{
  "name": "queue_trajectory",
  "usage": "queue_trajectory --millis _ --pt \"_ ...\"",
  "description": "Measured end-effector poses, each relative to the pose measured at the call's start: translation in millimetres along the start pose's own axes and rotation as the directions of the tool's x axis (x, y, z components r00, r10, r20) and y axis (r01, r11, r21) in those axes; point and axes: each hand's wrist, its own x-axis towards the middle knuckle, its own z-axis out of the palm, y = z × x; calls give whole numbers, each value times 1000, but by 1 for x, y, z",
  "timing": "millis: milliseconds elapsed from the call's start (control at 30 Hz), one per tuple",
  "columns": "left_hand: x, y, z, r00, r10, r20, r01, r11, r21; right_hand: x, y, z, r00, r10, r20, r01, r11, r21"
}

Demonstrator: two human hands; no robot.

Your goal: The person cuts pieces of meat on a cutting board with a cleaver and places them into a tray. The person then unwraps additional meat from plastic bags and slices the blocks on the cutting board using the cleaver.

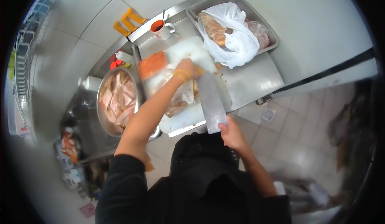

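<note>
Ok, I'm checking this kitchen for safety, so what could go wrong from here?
The left hand is right by the far end of the cleaver, so a slip by the right hand might cut its fingers. The mug stands just behind the cutting board and could spill if knocked. The white bag hangs over the tray's rim, so a passing arm might snag it.

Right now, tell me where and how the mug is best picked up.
By its handle, coming from the right, where the tray is. The mug stands upright and the handle juts out that way, so fingers should hook it easily. Keep it level: dark liquid is inside, and a thin stick pokes up.
</note>
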Motion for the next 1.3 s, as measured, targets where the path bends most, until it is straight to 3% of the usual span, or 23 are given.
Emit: queue_trajectory --millis 67,133,300,367,467,533,567,633,767,833,967,1000,1067,1200,1267,1300 --pt "8 -2 1 1000 -31 3 31 999 7 -1 8 0 1000 5 -19 -5 1000 -18" --pt "7 4 -3 1000 25 6 -25 997 69 1 28 6 991 -99 -90 96 995 -37" --pt "8 16 -9 989 96 111 -125 948 292 3 17 -3 998 -48 -46 48 999 6" --pt "12 16 -9 997 1 79 -21 966 257 5 16 -4 999 -23 -41 23 1000 6" --pt "109 -106 44 980 -121 159 87 974 208 5 22 0 999 -5 -40 4 1000 -20" --pt "89 -103 28 962 -200 184 205 979 -6 8 33 7 957 -224 -186 209 973 -94" --pt "78 -100 22 955 -222 199 247 963 -111 9 29 4 956 -223 -189 210 974 -88" --pt "66 -97 16 946 -243 215 296 918 -264 6 16 -4 1000 -3 -1 3 999 38" --pt "57 -105 11 934 -265 239 353 784 -511 8 18 -6 1000 -20 5 20 998 60" --pt "53 -109 11 932 -276 234 362 691 -626 10 21 -5 994 -97 -48 97 995 13" --pt "41 -124 21 927 -325 188 331 472 -817 15 19 -4 997 -65 -33 64 997 -37" --pt "39 -129 24 926 -329 186 331 469 -819 17 18 -5 999 -49 -24 48 998 -48" --pt "31 -133 26 902 -400 164 259 196 -946 19 13 -5 999 -37 -7 36 997 -66" --pt "23 -141 17 941 -264 212 246 103 -964 24 12 -6 994 -100 -37 94 986 -135" --pt "32 -143 14 961 -187 204 254 304 -918 27 11 -8 992 -123 -41 116 982 -149" --pt "29 -132 16 960 -194 201 252 294 -922 28 9 -10 996 -86 -30 82 989 -120"
